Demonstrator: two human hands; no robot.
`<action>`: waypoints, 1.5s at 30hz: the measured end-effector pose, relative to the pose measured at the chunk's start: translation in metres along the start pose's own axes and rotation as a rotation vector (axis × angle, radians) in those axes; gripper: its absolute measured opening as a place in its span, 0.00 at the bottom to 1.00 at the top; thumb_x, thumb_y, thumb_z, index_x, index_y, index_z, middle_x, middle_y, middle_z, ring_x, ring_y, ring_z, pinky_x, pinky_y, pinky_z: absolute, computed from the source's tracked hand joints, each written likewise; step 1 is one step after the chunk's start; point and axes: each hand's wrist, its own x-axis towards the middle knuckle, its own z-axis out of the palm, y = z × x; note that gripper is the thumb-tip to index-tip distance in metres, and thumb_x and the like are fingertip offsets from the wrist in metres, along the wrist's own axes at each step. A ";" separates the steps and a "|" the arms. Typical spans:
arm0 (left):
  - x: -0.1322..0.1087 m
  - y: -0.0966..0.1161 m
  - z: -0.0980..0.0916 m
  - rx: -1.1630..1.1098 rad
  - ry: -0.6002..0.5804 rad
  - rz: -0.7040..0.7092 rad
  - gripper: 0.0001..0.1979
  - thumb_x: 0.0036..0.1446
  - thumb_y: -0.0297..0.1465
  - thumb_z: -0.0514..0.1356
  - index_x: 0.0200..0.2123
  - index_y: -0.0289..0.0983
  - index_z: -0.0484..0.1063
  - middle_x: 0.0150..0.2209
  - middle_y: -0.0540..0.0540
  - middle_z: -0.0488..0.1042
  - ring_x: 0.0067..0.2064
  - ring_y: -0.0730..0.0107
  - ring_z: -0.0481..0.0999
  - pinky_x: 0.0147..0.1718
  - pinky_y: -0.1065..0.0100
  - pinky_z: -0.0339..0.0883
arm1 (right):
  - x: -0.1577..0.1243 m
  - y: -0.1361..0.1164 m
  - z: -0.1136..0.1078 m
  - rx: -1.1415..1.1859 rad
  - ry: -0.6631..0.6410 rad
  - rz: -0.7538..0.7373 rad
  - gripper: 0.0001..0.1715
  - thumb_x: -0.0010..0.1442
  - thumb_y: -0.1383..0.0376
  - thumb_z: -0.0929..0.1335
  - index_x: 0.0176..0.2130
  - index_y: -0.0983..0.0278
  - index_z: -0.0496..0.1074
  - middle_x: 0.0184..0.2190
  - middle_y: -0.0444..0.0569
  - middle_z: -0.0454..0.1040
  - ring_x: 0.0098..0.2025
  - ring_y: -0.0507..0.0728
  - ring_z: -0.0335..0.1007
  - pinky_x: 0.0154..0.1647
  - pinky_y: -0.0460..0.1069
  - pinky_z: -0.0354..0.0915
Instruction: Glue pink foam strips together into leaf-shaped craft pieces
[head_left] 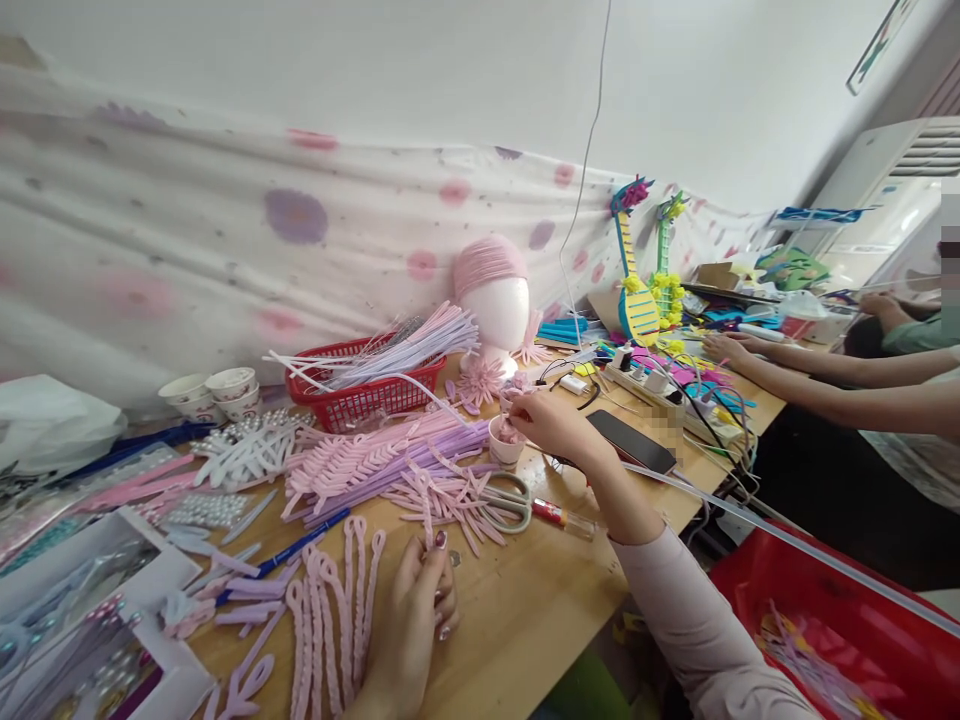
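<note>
My left hand (420,610) is low over the front of the table, thumb and fingers pinched on a short pink looped pipe cleaner (427,505) that points upward. Farther back, my right hand (559,425) reaches to the mouth of a small paper cup (507,448). Its fingertips are closed among pink bits there; what they grip is too small to make out. Between the hands lie loose pink pipe cleaner pieces (461,500), scissors with pale handles (510,502) and a glue bottle with a red label (562,518). Twisted pink strips (330,620) lie left of my left hand.
A red basket (367,402) of pale pipe cleaners and a white foam head (504,312) stand at the back. A phone (631,441) and power strips (652,390) with cables lie right. Another person's hands (731,350) work farther right. A red bin (847,600) stands below the edge.
</note>
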 end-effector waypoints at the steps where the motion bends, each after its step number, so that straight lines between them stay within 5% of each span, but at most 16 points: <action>1: 0.000 0.000 0.000 0.003 -0.002 -0.004 0.26 0.45 0.52 0.64 0.27 0.40 0.55 0.18 0.62 0.51 0.16 0.85 0.49 0.15 0.77 0.43 | -0.003 0.001 0.000 0.018 0.015 -0.007 0.12 0.58 0.71 0.62 0.27 0.66 0.72 0.26 0.51 0.74 0.29 0.54 0.65 0.27 0.47 0.50; 8: -0.001 0.001 0.001 0.010 -0.007 -0.015 0.25 0.45 0.51 0.63 0.28 0.40 0.55 0.18 0.62 0.52 0.15 0.85 0.49 0.15 0.76 0.43 | -0.006 0.004 0.004 0.130 0.037 -0.040 0.12 0.58 0.71 0.61 0.26 0.66 0.70 0.25 0.48 0.71 0.28 0.53 0.62 0.28 0.46 0.50; 16: -0.002 0.003 0.001 0.021 -0.040 -0.017 0.24 0.46 0.50 0.63 0.27 0.41 0.53 0.17 0.62 0.52 0.15 0.84 0.49 0.15 0.76 0.44 | 0.001 0.011 0.013 0.307 -0.119 -0.109 0.04 0.53 0.69 0.67 0.28 0.65 0.73 0.25 0.45 0.74 0.27 0.53 0.66 0.28 0.45 0.55; 22: -0.001 0.003 0.002 0.030 -0.050 -0.019 0.23 0.48 0.49 0.63 0.28 0.41 0.55 0.18 0.62 0.52 0.16 0.84 0.49 0.15 0.76 0.44 | 0.003 0.015 0.014 0.464 -0.196 -0.164 0.14 0.55 0.71 0.66 0.42 0.65 0.75 0.35 0.47 0.79 0.36 0.54 0.73 0.35 0.45 0.63; 29: -0.001 0.002 0.000 0.044 -0.070 -0.028 0.22 0.47 0.48 0.63 0.28 0.41 0.55 0.18 0.62 0.52 0.16 0.84 0.48 0.15 0.76 0.44 | 0.006 0.015 0.012 0.533 -0.262 -0.190 0.15 0.52 0.71 0.68 0.41 0.64 0.78 0.33 0.46 0.79 0.37 0.55 0.75 0.37 0.46 0.66; 40: 0.000 0.000 0.000 0.036 -0.030 0.029 0.20 0.48 0.45 0.63 0.30 0.41 0.56 0.16 0.62 0.51 0.16 0.82 0.48 0.15 0.76 0.42 | 0.002 0.011 -0.002 0.444 0.059 0.006 0.18 0.53 0.76 0.63 0.42 0.66 0.73 0.32 0.48 0.76 0.32 0.54 0.70 0.34 0.46 0.62; 45: -0.001 0.001 -0.001 0.019 -0.032 0.062 0.19 0.49 0.43 0.64 0.39 0.39 0.63 0.17 0.63 0.47 0.16 0.82 0.45 0.16 0.76 0.41 | -0.037 -0.011 0.012 0.743 0.077 -0.098 0.19 0.58 0.72 0.60 0.47 0.63 0.71 0.35 0.47 0.74 0.32 0.52 0.72 0.34 0.47 0.65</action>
